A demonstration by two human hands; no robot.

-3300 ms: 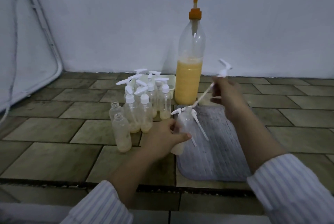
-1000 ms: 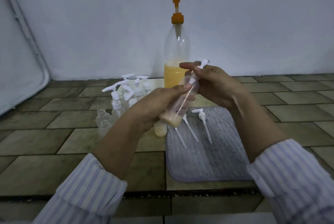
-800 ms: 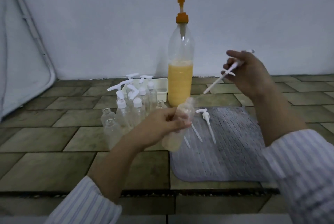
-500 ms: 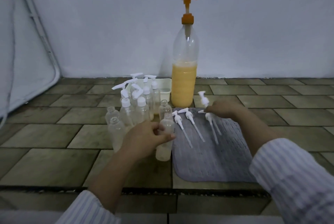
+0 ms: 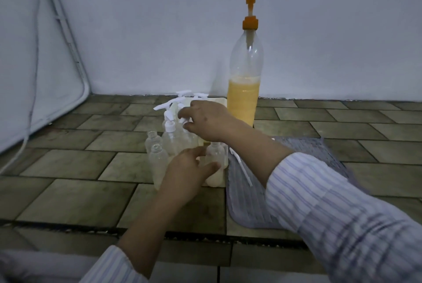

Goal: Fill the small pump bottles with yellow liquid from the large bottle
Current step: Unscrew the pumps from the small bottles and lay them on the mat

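the tiled floor (image 5: 68,166) runs back to a pale wall (image 5: 159,31). my grey mat (image 5: 319,152) lies on the right of the floor, partly under my right forearm. the big bottle (image 5: 245,72) stands upright near the wall, behind the mat's far left corner, about half full of yellow liquid, with an orange pump (image 5: 251,13) on top. left of it stands the cluster of small bottles (image 5: 170,138), some with white pump tops, two at the front left open-necked. my right hand (image 5: 206,122) reaches across over that cluster, fingers loosely curled above the pump tops; i cannot tell if it grips one. my left hand (image 5: 186,173) is wrapped around an uncapped bottle (image 5: 215,164) standing just beside the mat's left edge, a little yellow at its bottom. a loose pump (image 5: 241,166) lies on the mat, its tube pointing toward me.
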